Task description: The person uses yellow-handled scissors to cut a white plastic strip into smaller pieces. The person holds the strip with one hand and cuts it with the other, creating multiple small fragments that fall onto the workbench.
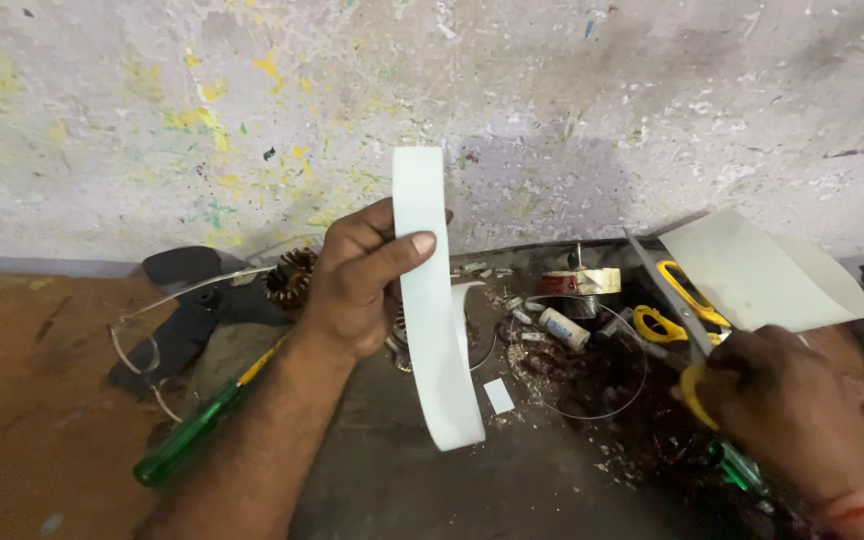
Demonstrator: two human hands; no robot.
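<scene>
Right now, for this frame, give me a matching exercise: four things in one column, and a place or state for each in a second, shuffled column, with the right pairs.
Things:
1. long white paper strip
2. yellow-handled scissors
3. green-handled screwdriver
4. copper-wound coil

Places or states:
A. lying on the floor beneath the left forearm
B. pinched upright in the left hand
C. resting by the wall, behind the left hand
D. gripped in the right hand, blades up beside a curved white sheet

Pairs: 1-B, 2-D, 3-A, 4-C
</scene>
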